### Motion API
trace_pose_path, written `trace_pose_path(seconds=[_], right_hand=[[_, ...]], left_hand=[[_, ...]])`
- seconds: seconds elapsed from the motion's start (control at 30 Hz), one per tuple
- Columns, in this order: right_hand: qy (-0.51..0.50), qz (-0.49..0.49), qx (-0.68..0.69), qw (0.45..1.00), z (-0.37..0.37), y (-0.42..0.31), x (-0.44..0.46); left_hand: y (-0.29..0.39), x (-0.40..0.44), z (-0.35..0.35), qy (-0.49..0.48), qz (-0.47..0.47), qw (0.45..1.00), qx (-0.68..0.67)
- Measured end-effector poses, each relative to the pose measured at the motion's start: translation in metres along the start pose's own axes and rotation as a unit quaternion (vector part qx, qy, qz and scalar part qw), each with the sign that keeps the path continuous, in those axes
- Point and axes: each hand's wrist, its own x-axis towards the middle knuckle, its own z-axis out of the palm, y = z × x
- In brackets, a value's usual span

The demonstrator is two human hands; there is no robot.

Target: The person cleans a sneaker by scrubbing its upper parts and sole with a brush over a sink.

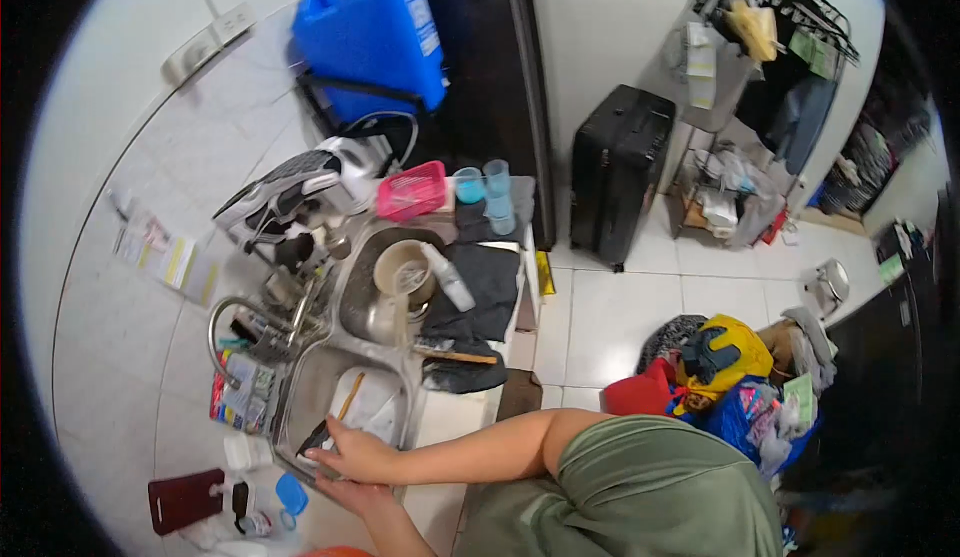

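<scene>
Over the front sink basin (296, 397), my right hand (355, 454) is closed around the dark end of a wooden-handled utensil (351, 395). Its exact kind is unclear, because my fingers cover part of the dark end (315, 438). The light wooden handle slants up and away from my hand. My left hand (350, 494) is just below the right, its fingers curled against the same dark end and partly hidden. Something white (375, 409) lies in the basin beyond the handle. The curved faucet (222, 319) stands at the basin's far left.
The second basin holds a beige pot (398, 260). A dark cloth (483, 287) and another wooden-handled utensil (470, 356) lie beside it. A pink basket (412, 192) and blue cups (498, 197) stand behind. A blue lid (291, 494) is near my left hand. A black suitcase (620, 177) stands on the floor.
</scene>
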Motion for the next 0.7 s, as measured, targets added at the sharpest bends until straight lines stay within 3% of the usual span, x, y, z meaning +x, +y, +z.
trace_pose_path(seconds=[0.03, 0.13, 0.27, 0.37, 0.4, 0.43, 0.47, 0.53, 0.6, 0.7], right_hand=[[-0.044, 0.042, 0.012, 0.998, -0.011, -0.007, -0.001], [0.143, -0.169, -0.114, 0.968, 0.036, 0.041, 0.005], [0.187, -0.348, -0.225, 0.891, 0.030, 0.066, 0.012], [0.198, -0.495, -0.294, 0.793, -0.003, 0.058, 0.008], [0.171, -0.501, -0.300, 0.794, -0.008, 0.059, 0.009], [0.137, -0.510, -0.303, 0.793, -0.009, 0.062, 0.012], [0.099, -0.524, -0.301, 0.791, -0.004, 0.063, 0.017], [-0.019, -0.442, -0.318, 0.839, -0.014, 0.050, 0.015], [-0.123, -0.284, -0.313, 0.898, -0.025, 0.026, 0.013], [-0.040, -0.438, -0.330, 0.835, -0.012, 0.048, 0.013]], left_hand=[[-0.003, -0.002, 0.002, 0.003, -0.005, 1.000, -0.006], [0.002, -0.002, 0.001, 0.016, -0.026, 0.999, -0.020], [0.019, 0.002, 0.002, 0.051, -0.083, 0.992, -0.082], [0.023, 0.006, -0.008, -0.069, -0.113, 0.991, -0.035], [0.028, 0.004, -0.015, -0.118, -0.115, 0.986, -0.012], [0.023, -0.009, -0.003, -0.073, -0.061, 0.994, 0.045], [0.026, -0.005, -0.009, -0.103, -0.043, 0.992, 0.064], [0.025, 0.018, -0.041, -0.146, 0.003, 0.984, 0.104], [0.024, 0.025, -0.063, 0.081, 0.075, 0.957, 0.269], [0.035, -0.004, -0.047, 0.009, 0.155, 0.937, 0.313]])
